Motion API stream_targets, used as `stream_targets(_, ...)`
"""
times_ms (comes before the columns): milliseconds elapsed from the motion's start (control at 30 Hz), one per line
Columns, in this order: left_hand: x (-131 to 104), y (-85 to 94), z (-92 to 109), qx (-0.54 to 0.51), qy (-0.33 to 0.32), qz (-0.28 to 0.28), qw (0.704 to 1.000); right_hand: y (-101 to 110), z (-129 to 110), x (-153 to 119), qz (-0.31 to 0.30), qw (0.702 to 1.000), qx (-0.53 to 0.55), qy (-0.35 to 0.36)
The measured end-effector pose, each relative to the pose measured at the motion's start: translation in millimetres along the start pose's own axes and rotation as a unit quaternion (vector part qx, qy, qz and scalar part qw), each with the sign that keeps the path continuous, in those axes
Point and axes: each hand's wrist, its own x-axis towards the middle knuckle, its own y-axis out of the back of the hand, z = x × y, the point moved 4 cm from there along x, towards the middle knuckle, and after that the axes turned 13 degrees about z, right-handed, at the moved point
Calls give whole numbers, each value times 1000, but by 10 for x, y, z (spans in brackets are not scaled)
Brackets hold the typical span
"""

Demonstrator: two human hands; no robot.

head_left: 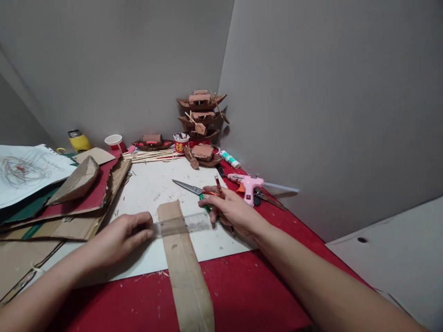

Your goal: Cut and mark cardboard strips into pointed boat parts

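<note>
A clear ruler (200, 222) lies crosswise over a long strip of brown cardboard (187, 272). My left hand (129, 233) is closed at the ruler's left end, fingers curled. My right hand (231, 210) is closed around the handles of the scissors (189, 186), which have green and orange grips and point to the left. A dark pencil (218, 183) passes through the same hand, its end standing up above the fingers. The right fingertips are close to the ruler's right end; whether they touch it I cannot tell.
A white board (145, 184) covers part of the red table (242, 286). Stacked cardboard (86, 226) lies left, carrying a boat-shaped piece (76, 180). Model boats (204, 154), thin sticks (152, 156) and a paper cup (181, 144) stand behind. A pink glue gun (249, 186) lies right.
</note>
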Motion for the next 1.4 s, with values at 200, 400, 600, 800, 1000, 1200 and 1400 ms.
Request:
stream_targets(200, 75, 320, -307, 23, 42, 66, 997, -27, -125, -63, 0, 999, 30, -11)
stream_targets(400, 84, 356, -379, 33, 47, 52, 997, -208, -257, -46, -27, 986, 166, -11)
stream_targets(600, 81, 366, -452, 40, 55, 43, 997, -210, -57, 72, -33, 978, 197, 51)
stream_targets(800, 60, 439, -488, 41, 82, 85, 992, -203, -9, 58, -32, 981, 181, 62)
stream_targets(1000, 35, 469, -441, 56, 85, 97, 990, -213, -25, 7, -19, 976, 208, 67)
stream_targets(1200, 66, 437, -609, 69, 88, 83, 990, -182, -66, -10, 15, 970, 218, 104)
stream_targets(1400, 83, 402, -612, 65, 78, 83, 991, -177, -64, -4, 42, 966, 232, 106)
